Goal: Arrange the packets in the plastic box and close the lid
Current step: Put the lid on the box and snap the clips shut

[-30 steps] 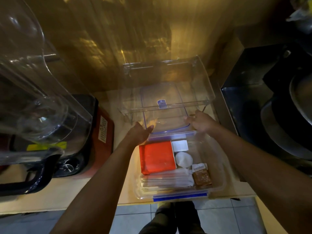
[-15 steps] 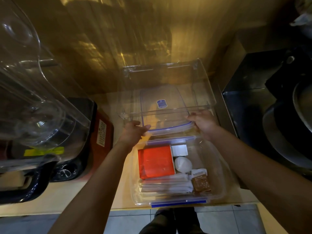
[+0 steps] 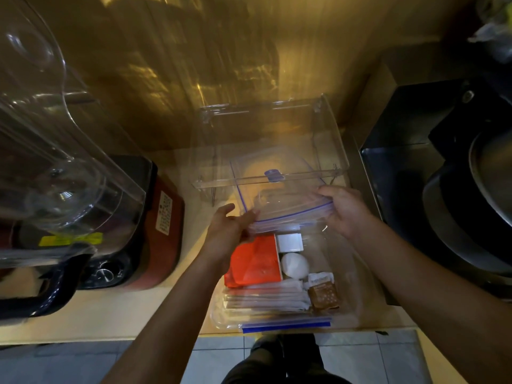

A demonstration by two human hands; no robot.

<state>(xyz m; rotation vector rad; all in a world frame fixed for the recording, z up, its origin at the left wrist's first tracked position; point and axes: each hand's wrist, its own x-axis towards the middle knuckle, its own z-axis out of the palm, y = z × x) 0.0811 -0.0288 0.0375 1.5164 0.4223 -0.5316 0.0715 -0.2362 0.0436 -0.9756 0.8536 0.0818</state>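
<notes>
A clear plastic box (image 3: pixel 352 309) with a blue front clip sits at the counter's near edge. Inside lie an orange packet (image 3: pixel 256 263), a white square packet (image 3: pixel 289 242), a round white packet (image 3: pixel 294 265), a brown sachet (image 3: pixel 324 296) and a stack of long pale packets (image 3: pixel 266 299). The clear lid (image 3: pixel 279 194) with a blue seal line is tilted over the box's far edge. My left hand (image 3: pixel 230 227) grips its left corner and my right hand (image 3: pixel 343 210) grips its right corner.
A clear acrylic rack (image 3: pixel 271 151) stands right behind the box, over the lid's far part. A blender with a clear jug (image 3: pixel 55 162) on a red and black base (image 3: pixel 163 223) fills the left. Dark pans (image 3: pixel 471 203) sit on the right. Floor tiles lie below the counter edge.
Both hands have drawn the lid out from under the rack toward me. Its near edge now sits over the far end of the box.
</notes>
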